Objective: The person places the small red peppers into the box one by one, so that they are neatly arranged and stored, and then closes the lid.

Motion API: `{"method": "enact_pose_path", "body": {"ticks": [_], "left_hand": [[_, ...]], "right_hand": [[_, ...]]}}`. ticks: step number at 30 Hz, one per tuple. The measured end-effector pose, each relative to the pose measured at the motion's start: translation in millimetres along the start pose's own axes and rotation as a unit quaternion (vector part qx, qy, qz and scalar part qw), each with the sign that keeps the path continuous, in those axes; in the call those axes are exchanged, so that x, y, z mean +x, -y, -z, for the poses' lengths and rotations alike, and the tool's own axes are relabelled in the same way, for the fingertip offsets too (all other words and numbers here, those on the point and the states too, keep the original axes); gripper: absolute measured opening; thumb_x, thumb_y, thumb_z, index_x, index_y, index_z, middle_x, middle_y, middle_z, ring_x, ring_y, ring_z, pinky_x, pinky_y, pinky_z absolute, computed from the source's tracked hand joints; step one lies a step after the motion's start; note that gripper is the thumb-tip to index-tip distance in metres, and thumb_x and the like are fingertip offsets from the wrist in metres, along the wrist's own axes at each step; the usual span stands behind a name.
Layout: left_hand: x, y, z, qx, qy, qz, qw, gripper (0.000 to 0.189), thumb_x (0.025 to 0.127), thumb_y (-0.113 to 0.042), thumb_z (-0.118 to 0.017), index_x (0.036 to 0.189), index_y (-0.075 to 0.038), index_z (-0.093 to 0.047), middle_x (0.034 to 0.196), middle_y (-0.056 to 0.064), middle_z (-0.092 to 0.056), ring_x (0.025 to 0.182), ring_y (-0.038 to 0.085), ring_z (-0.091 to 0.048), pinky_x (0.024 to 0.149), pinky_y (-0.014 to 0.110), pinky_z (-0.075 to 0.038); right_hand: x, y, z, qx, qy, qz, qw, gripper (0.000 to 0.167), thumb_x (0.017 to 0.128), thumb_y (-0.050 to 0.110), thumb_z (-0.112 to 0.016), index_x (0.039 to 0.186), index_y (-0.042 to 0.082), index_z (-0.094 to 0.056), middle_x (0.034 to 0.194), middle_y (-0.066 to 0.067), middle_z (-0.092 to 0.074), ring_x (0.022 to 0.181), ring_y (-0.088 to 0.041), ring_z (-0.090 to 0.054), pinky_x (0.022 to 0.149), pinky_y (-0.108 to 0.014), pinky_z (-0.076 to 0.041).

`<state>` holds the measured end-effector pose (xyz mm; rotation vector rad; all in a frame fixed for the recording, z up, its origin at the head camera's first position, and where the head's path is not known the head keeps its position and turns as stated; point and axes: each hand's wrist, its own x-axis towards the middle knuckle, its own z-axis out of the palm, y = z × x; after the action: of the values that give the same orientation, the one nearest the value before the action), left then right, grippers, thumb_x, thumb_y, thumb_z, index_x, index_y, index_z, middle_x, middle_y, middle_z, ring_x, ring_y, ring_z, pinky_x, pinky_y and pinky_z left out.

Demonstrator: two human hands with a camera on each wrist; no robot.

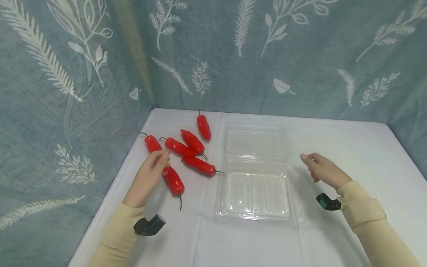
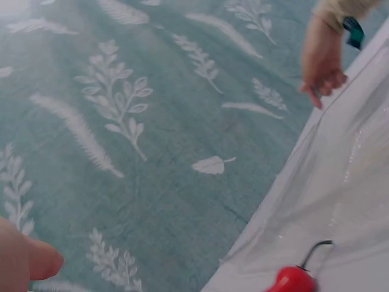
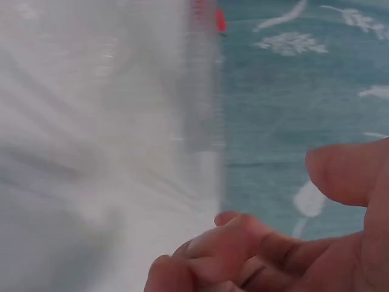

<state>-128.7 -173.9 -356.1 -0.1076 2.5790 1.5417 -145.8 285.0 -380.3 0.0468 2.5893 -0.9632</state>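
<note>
My left hand (image 1: 146, 178) hovers over the left peppers, its fingers loosely bent with nothing in them. It overlaps a long red chili pepper (image 1: 174, 181) whose stem points toward me, and another pepper (image 1: 152, 143) shows just beyond the fingers. To the right of these lie more red peppers, among them a pepper (image 1: 200, 165) whose stem reaches the edge of a clear plastic clamshell box (image 1: 220, 202). The box lies open, lid (image 1: 257, 142) folded back. Beyond its right side my right hand (image 1: 325, 171) hangs in the air, fingers loosely curled, thumb (image 3: 346, 173) apart from them, holding nothing.
A white cloth (image 1: 253, 244) covers the table. Blue-green leaf-print fabric (image 1: 213, 55) stands behind it and along the left side. The farthest pepper (image 1: 204, 128) lies near the back edge. Small dark devices (image 1: 150, 225) sit at both wrists.
</note>
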Motion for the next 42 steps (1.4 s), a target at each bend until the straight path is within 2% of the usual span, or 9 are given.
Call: {"method": "enact_pose_path", "body": {"ticks": [3,6,12,15,20,24,28,34,42], "left_hand": [[-15.8,17.1,2.3,-0.007,-0.012,0.015,0.9998,0.051,0.1,-0.041,-0.044,0.138,-0.007,-0.039,0.122,0.017,-0.052,0.105,0.03,-0.055,0.088,0.035,-0.05],[-24.2,32.7,-0.2,0.004,-0.018,0.036,0.9992,0.047,0.1,-0.039,-0.044,0.135,-0.007,-0.041,0.114,0.016,-0.054,0.092,0.026,-0.056,0.075,0.028,-0.05],[-21.1,56.1,-10.1,0.083,-0.035,0.084,0.9925,0.046,0.101,-0.039,-0.042,0.134,-0.008,-0.041,0.105,0.015,-0.057,0.085,0.023,-0.055,0.069,0.029,-0.046],[-19.5,61.3,-14.0,0.122,-0.04,0.087,0.988,0.05,0.099,-0.038,-0.044,0.136,-0.005,-0.039,0.099,0.014,-0.056,0.083,0.022,-0.054,0.067,0.029,-0.045],[-18.3,64.3,-27.0,0.155,-0.055,0.071,0.9838,0.06,0.096,-0.037,-0.051,0.14,0.001,-0.034,0.099,0.015,-0.054,0.08,0.023,-0.055,0.063,0.031,-0.048],[-12.3,64.5,-35.1,0.184,-0.081,0.058,0.9777,0.069,0.092,-0.037,-0.057,0.14,0.005,-0.031,0.111,0.023,-0.055,0.092,0.033,-0.061,0.072,0.045,-0.055],[-3.4,65.4,-38.5,0.207,-0.102,0.062,0.971,0.075,0.089,-0.039,-0.062,0.141,0.004,-0.029,0.118,0.028,-0.054,0.102,0.041,-0.06,0.081,0.054,-0.053],[1.8,62.7,-44.5,0.208,-0.103,0.068,0.9703,0.077,0.087,-0.037,-0.066,0.142,0.001,-0.03,0.12,0.026,-0.053,0.106,0.04,-0.058,0.083,0.054,-0.053],[-2.5,58.3,-39.9,0.223,-0.093,0.061,0.9686,0.074,0.084,-0.03,-0.07,0.14,0.001,-0.033,0.115,0.024,-0.055,0.1,0.038,-0.059,0.082,0.051,-0.054]], "right_hand": [[3.4,-6.8,-14.0,0.027,0.029,0.004,0.9992,0.071,0.1,0.055,-0.03,0.133,-0.007,-0.036,0.071,-0.002,-0.045,0.069,-0.018,-0.049,0.071,-0.034,-0.042],[5.5,-7.8,-24.9,0.052,0.042,0.014,0.9977,0.064,0.1,0.052,-0.035,0.133,-0.003,-0.039,0.069,-0.002,-0.042,0.066,-0.018,-0.047,0.067,-0.032,-0.04],[6.0,-7.2,-32.2,0.065,0.029,0.039,0.9967,0.055,0.102,0.045,-0.037,0.133,0.0,-0.044,0.065,0.0,-0.039,0.06,-0.015,-0.042,0.06,-0.029,-0.037],[2.7,-8.4,-35.2,0.076,0.025,0.046,0.9957,0.051,0.104,0.038,-0.034,0.133,-0.002,-0.045,0.063,0.001,-0.036,0.056,-0.012,-0.037,0.056,-0.027,-0.036],[-2.3,-12.5,-40.2,0.087,0.021,0.056,0.9944,0.052,0.104,0.037,-0.032,0.134,-0.004,-0.045,0.062,0.003,-0.032,0.051,-0.009,-0.031,0.052,-0.027,-0.034],[-2.2,-11.5,-42.8,0.082,0.019,0.059,0.9946,0.055,0.104,0.04,-0.032,0.133,-0.005,-0.045,0.062,0.004,-0.032,0.05,-0.008,-0.031,0.05,-0.027,-0.034],[-1.0,-8.4,-43.6,0.081,0.02,0.068,0.9942,0.054,0.105,0.038,-0.031,0.133,-0.006,-0.044,0.062,0.004,-0.032,0.05,-0.007,-0.031,0.048,-0.027,-0.034],[-1.7,-9.2,-42.3,0.086,0.012,0.074,0.9935,0.051,0.105,0.035,-0.031,0.131,-0.007,-0.045,0.061,0.004,-0.034,0.049,-0.007,-0.032,0.047,-0.026,-0.034],[0.5,-9.4,-44.2,0.104,0.019,0.073,0.9916,0.049,0.105,0.033,-0.032,0.131,-0.007,-0.045,0.062,0.005,-0.032,0.05,-0.006,-0.031,0.047,-0.025,-0.034]]}}
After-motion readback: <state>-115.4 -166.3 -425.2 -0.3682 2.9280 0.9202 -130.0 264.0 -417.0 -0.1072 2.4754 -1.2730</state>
